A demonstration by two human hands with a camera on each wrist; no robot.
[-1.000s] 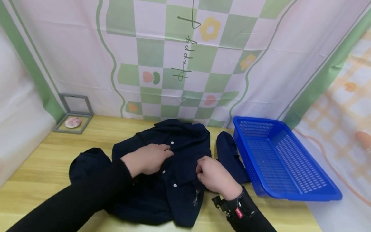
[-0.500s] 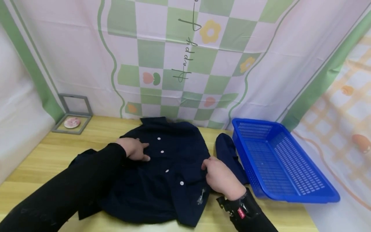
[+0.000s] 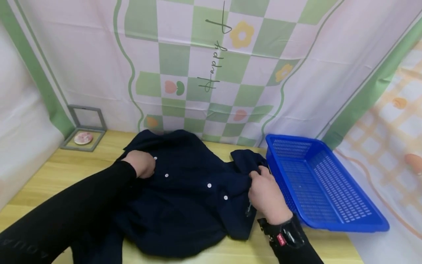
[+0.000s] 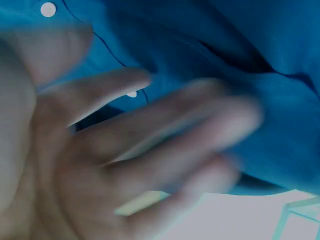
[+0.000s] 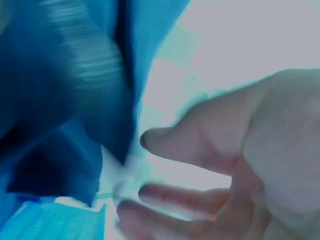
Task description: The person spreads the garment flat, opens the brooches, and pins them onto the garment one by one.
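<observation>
Well, black sleeve (image 3: 76,205): nearest, L arm's, crossing over the shirt's (image 3: 181,209) lower-L part; strap (image 3: 288,234) on R wrist, prob. keeping its cam on.
Shirt: dk navy, mid-tabletop (image 3: 39,172), front up, rumpled, white buttons (image 3: 209,185) showing; I'd guess it's laid this way so both sides are in reach.
R hand (image 3: 268,194): at shirt's R edge, nr the basket (image 3: 329,183); wrist cam gives me thumb & fingers apart, nothing between, cloth just beside. Prob. there to handle that edge.
L hand (image 3: 140,164): over upper-L front, nr collar (image 3: 145,139); fingers spread, nothing gripped afaict, blurry. Can't tell if it's pressing; prob. there to smooth or steady cloth.
Basket: blue, R of shirt, prob. set aside to leave cloth room.
Grey frame (image 3: 90,129): far L corner, one half flat w/ round pink thing (image 3: 83,138) inside, other half upright, prob. leaning on backdrop (image 3: 204,66).
Backdrop: green/white checks, farthest.
</observation>
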